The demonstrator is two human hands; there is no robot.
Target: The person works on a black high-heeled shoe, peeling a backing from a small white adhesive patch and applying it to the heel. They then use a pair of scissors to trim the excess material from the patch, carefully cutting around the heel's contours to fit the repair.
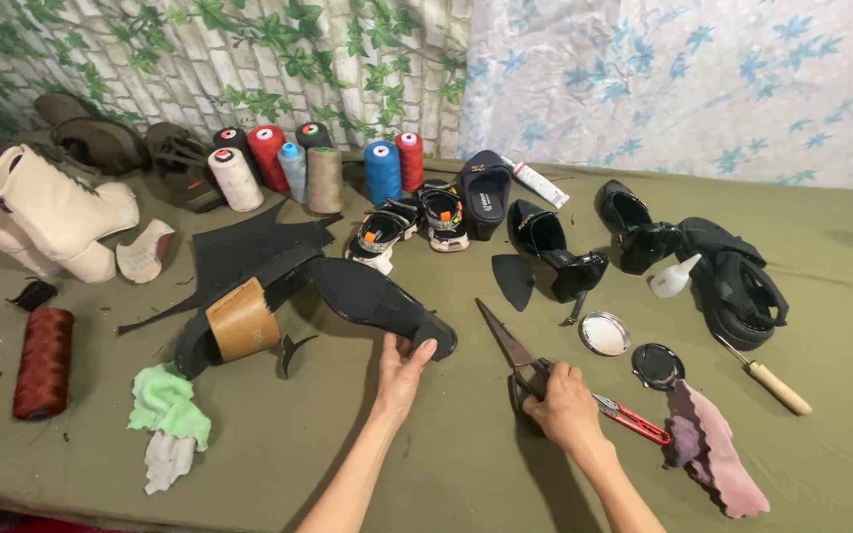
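My left hand grips the toe end of a black high-heeled shoe that lies on its side on the olive cloth. The shoe has a tan leather inner band. My right hand rests on the handles of large black scissors, whose blades point up and left. A small red-handled thread snip lies just right of that hand.
Several thread spools stand at the back, a dark red one at left. Black shoes, small sandals, cream boots, a green rag, a round tin with lid, an awl and a purple cloth lie around.
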